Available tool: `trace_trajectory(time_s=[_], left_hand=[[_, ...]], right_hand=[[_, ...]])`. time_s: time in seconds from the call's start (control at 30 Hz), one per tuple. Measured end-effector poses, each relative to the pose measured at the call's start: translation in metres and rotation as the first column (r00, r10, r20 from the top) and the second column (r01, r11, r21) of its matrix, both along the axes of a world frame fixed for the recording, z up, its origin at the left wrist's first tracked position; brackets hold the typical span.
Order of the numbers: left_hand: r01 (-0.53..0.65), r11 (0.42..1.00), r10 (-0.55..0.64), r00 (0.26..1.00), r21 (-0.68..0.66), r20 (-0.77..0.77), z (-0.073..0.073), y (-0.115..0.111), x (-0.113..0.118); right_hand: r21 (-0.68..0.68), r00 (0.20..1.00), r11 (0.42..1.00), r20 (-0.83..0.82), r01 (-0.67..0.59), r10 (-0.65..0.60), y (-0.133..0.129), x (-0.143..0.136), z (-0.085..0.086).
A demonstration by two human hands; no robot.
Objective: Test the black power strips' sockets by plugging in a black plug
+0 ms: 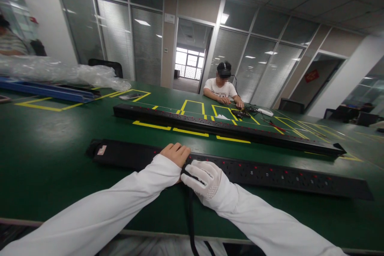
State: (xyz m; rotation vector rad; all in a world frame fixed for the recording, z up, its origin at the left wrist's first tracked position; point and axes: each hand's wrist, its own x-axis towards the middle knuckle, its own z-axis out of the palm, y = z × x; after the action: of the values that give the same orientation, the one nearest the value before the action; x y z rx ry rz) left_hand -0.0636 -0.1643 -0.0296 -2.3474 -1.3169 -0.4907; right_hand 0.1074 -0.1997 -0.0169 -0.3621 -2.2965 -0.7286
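Note:
A long black power strip (pixel 264 176) with a row of sockets and small red marks lies across the green table in front of me. My left hand (pixel 177 154), bare below a white sleeve, rests on the middle of the strip with its fingers curled over the top. Close beside it, my right hand (pixel 205 178) in a white glove is closed around the end of a black cable (pixel 191 212), at the strip's near edge. The cable hangs down past the table edge. What sits at its end is mostly hidden by the fingers.
A second long black power strip (pixel 210 122) lies farther back, parallel, by yellow tape marks. Across the table a person (pixel 222 88) in a headset handles cables (pixel 249 110). At left are blue rails (pixel 45 88) and clear plastic wrap (pixel 66 70).

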Motion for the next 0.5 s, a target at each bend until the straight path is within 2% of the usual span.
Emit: trace_trajectory(time_s=[0.5], left_hand=[[0.007, 1.000, -0.007, 1.000, 0.000, 0.002, 0.0020, -0.0009, 0.0004]], right_hand=[[-0.022, 1.000, 1.000, 0.018, -0.018, 0.018, -0.0002, 0.0008, 0.0004]])
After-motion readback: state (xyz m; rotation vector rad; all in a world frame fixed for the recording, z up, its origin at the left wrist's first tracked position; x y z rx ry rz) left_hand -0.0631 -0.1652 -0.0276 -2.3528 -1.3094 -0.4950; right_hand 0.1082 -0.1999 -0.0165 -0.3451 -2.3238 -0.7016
